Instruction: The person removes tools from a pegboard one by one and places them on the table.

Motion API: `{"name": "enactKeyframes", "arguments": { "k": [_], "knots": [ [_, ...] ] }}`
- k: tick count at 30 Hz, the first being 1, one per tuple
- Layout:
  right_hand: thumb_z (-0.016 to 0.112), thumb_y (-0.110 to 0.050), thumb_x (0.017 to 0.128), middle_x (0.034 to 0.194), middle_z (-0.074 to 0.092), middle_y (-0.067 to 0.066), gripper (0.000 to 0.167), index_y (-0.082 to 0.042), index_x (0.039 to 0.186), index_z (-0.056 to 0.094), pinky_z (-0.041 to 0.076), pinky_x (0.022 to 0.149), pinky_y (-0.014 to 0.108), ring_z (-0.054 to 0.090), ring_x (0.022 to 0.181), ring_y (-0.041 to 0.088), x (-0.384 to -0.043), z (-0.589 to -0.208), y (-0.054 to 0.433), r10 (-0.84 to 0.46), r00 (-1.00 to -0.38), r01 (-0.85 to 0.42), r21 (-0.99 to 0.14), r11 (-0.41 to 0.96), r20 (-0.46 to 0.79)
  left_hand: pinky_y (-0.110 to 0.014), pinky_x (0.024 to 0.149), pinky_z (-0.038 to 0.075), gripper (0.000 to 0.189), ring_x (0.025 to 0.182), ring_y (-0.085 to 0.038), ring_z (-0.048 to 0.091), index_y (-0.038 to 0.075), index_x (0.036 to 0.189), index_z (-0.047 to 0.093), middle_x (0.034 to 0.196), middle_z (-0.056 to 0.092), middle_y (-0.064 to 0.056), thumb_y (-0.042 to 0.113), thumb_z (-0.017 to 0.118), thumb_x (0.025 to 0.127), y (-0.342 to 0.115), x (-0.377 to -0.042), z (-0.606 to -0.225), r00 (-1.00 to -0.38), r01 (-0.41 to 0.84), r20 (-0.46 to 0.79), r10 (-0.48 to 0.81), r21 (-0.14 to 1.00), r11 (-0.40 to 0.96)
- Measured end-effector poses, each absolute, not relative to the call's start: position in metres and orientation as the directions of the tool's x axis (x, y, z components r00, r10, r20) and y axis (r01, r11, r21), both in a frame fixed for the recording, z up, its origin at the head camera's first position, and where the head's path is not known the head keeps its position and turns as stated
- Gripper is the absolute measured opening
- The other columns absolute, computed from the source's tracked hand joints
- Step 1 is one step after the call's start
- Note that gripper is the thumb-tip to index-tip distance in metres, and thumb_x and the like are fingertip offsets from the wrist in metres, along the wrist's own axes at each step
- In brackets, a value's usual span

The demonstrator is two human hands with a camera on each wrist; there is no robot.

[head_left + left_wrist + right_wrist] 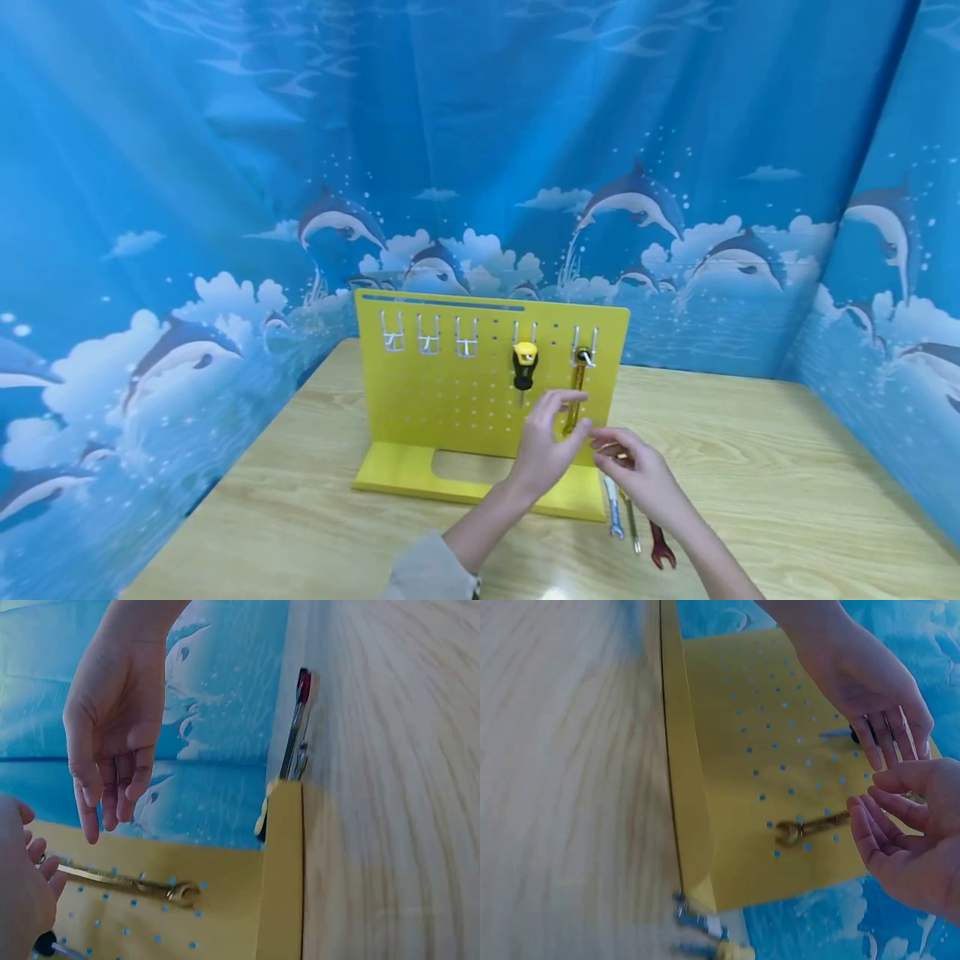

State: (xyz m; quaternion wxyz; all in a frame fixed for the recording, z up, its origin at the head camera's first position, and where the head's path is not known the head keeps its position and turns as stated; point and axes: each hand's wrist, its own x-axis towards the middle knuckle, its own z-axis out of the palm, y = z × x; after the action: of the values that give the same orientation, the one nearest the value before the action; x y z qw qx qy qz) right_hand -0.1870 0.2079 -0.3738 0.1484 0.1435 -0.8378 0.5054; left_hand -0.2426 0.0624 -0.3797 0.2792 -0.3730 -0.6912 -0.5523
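A gold-coloured wrench point(578, 390) hangs by its ring end from a white hook at the right of the yellow pegboard point(427, 408). In front of its lower part is my left hand point(547, 446), fingers loosely bent and holding nothing. My right hand point(639, 477) is in the air just right of it, fingers relaxed and nothing between them. Both hands also appear in the right wrist view, with the wrench's open end point(789, 832) hanging behind them. A black and yellow screwdriver point(524, 367) hangs left of the wrench.
Several white hooks point(429, 343) at the board's left bear no tools. By the board's right foot, a blue wrench point(615, 510), a thin metal shaft point(632, 523) and a dark red wrench point(661, 547) lie on the wooden table point(750, 467). Dolphin-print curtains surround it.
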Motion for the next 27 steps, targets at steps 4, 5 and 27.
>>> {"name": "enactKeyframes", "arguments": {
  "k": [4,5,27],
  "knots": [
    [0.060,0.004,0.085,0.099,0.060,0.015,0.031,0.007,0.116,0.055,0.051,0.076,0.025,0.057,0.091,0.024,-0.201,-0.367,0.185,-0.122,-0.920,-0.390,-0.837,0.385,0.372,-0.037,0.083,0.047,0.027,0.097,-0.022,0.054,-0.001,0.107,0.057,0.103,0.059,-0.011,-0.003,0.064,0.080,0.043,-0.249,-0.375,-0.559,0.827,0.828,0.042,0.554,0.098],
    [0.060,0.005,0.085,0.100,0.059,0.017,0.032,0.007,0.117,0.054,0.050,0.078,0.025,0.057,0.092,0.025,-0.205,-0.366,0.179,-0.125,-0.924,-0.381,-0.847,0.370,0.361,-0.038,0.083,0.046,0.027,0.096,-0.022,0.054,-0.001,0.106,0.057,0.103,0.059,-0.012,-0.004,0.063,0.080,0.039,-0.251,-0.374,-0.568,0.819,0.823,0.003,0.565,0.100],
    [0.055,0.010,0.084,0.107,0.058,0.024,0.044,0.009,0.126,0.041,0.049,0.082,0.037,0.056,0.098,0.035,-0.242,-0.367,0.130,-0.090,-0.905,-0.422,-0.844,0.331,0.417,-0.030,0.082,0.047,0.055,0.099,-0.019,0.051,0.017,0.137,0.041,0.114,0.047,-0.008,0.010,0.063,0.087,0.027,-0.266,-0.361,-0.771,0.614,0.633,-0.072,0.768,0.180]
  ]
}}
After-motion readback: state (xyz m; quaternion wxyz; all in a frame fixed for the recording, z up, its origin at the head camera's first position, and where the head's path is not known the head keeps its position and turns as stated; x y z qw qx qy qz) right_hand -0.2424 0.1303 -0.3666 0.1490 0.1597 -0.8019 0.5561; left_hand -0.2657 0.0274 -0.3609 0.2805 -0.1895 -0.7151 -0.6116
